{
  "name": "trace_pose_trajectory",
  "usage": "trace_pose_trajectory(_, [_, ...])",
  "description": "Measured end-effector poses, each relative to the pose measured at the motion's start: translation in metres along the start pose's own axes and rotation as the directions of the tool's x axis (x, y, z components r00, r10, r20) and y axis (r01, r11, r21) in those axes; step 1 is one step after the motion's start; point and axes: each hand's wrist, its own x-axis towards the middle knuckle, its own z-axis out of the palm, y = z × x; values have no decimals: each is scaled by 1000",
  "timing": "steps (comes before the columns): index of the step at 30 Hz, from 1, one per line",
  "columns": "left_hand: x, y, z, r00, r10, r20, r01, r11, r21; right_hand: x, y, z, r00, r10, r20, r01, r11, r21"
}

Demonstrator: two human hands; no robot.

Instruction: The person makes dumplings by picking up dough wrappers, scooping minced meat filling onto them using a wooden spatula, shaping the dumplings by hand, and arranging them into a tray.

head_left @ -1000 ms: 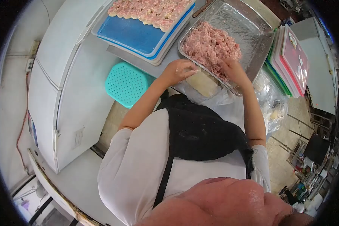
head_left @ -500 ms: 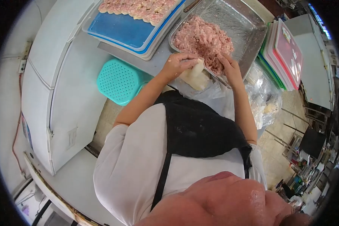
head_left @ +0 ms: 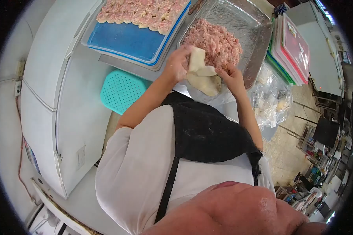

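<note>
My left hand (head_left: 178, 64) is closed on a pale, thin dough wrapper (head_left: 197, 58), which hangs from its fingers and folds over. My right hand (head_left: 232, 76) pinches with thumb and fingers at the right edge of the folded wrapper. Beneath lie more pale dough wrappers (head_left: 208, 85) on clear plastic, so the boundary between held and resting sheets is hard to make out. Just beyond both hands, a mound of pink minced meat (head_left: 213, 39) fills the near left of a metal tray (head_left: 259, 29).
Rows of filled dumplings (head_left: 145, 13) sit in a plastic tub with a blue base (head_left: 123, 39) at upper left. A turquoise perforated stool (head_left: 121, 90) stands below it. Stacked coloured lids (head_left: 292, 49) and plastic bags (head_left: 270, 98) are on the right, a white fridge (head_left: 78, 113) on the left.
A wrapper now stretches between my hands, larger and more unfolded than before. My right hand has come down and left, from the meat's edge to the wrapper. The view has shifted slightly.
</note>
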Motion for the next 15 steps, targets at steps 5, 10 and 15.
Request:
trace_pose_trajectory(5, [15,12,7,997,51,56,-41,984,-173,-10,-9,0,990,35,-140,-19,994,112])
trace_pose_trajectory(10, [43,5,26,998,35,-42,-38,997,-71,-6,-63,-15,962,-8,-273,52,987,154])
trace_pose_trajectory(15, [54,13,82,990,72,124,-22,931,-365,11,-55,-5,888,-340,-311,196,890,-412])
